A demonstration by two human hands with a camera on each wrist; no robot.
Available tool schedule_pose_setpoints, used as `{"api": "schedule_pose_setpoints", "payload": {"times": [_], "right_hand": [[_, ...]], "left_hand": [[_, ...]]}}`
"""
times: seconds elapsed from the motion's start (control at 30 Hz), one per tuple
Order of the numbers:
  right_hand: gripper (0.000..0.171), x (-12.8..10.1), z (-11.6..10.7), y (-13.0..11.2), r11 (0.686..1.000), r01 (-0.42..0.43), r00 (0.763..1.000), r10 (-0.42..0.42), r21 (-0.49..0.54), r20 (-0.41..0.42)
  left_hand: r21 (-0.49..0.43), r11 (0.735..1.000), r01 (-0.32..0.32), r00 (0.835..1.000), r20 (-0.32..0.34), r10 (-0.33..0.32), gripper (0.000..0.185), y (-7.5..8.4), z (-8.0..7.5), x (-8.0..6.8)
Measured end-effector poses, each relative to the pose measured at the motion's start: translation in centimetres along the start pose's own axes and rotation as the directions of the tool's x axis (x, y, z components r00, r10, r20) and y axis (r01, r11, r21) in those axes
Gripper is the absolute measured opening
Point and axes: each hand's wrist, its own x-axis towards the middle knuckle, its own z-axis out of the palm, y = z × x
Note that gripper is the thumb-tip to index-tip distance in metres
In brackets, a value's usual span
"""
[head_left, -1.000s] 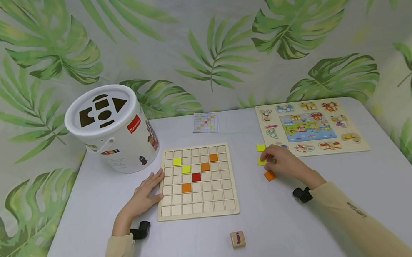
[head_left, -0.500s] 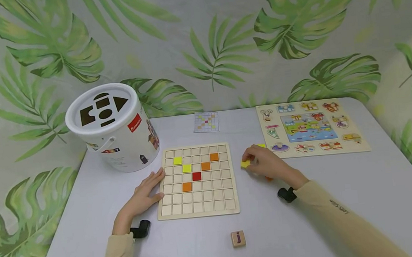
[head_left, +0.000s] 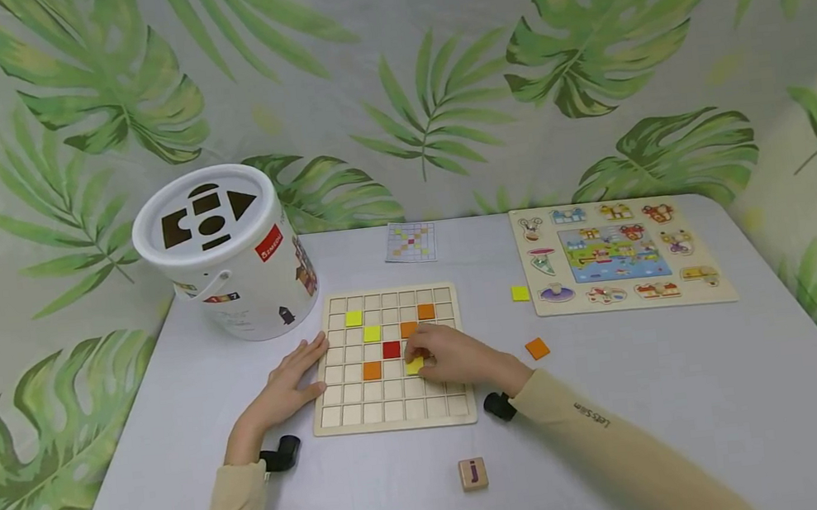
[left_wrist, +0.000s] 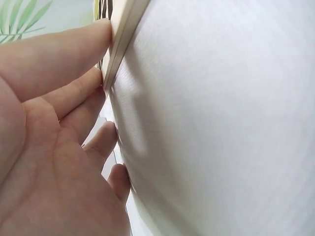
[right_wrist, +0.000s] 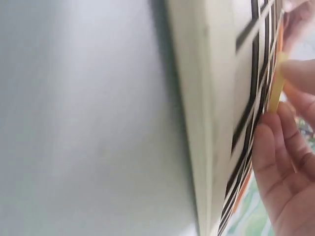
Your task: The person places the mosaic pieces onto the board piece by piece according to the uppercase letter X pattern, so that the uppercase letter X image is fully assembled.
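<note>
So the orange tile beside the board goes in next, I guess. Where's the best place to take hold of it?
The orange tile lies flat on the table, clear of everything. It is thin, so probably pinch two opposite edges from above with the fingers, reaching from the right, where the right hand works.

Beige long sleeves, small dark lettering on right sleeve, black camera at each wrist

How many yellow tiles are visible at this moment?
4: two yellow tiles set in the grid board at and, one pinched by the right hand over it, one loose on the table.
</note>
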Motion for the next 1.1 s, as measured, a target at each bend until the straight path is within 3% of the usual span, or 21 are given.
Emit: {"api": "schedule_pose_setpoints", "payload": {"times": [0.3, 0.5, 0.63, 0.83, 0.97, 1.1], "right_hand": [[0.018, 0.6, 0.6, -0.7, 0.998, -0.027, 1.0, 0.028, -0.057, 0.014], [0.02, -0.7, -0.4, 0.0, 0.998, -0.064, 0.998, 0.065, 0.024, -0.015], [0.021, -2.9, -2.2, 1.7, 0.992, -0.08, 0.993, 0.087, 0.1, -0.077], [0.021, -8.0, -5.2, 5.0, 0.988, -0.122, 0.978, 0.136, 0.091, -0.16], [0.022, -11.1, -6.1, 7.0, 0.981, -0.165, 0.967, 0.181, 0.098, -0.182], [0.024, -12.9, -6.1, 8.2, 0.978, -0.2, 0.964, 0.208, 0.065, -0.168]], "left_hand": [[-0.006, 1.0, 0.013, 1.0, 0.01, -0.012, 0.067, -0.1, 0.0, 0.1], [-0.004, 1.0, 0.017, 1.0, 0.011, -0.017, 0.067, -0.1, 0.1, 0.1], [-0.004, 1.0, 0.019, 1.0, 0.012, -0.019, 0.067, -0.1, 0.1, 0.1], [0.002, 1.0, 0.018, 1.0, 0.013, -0.018, 0.067, -0.1, 0.1, 0.1], [0.007, 1.0, 0.01, 1.0, 0.01, -0.01, 0.067, -0.1, 0.0, 0.1], [0.003, 1.0, 0.017, 1.0, 0.01, -0.017, 0.067, 0.0, 0.0, 0.1]]}}
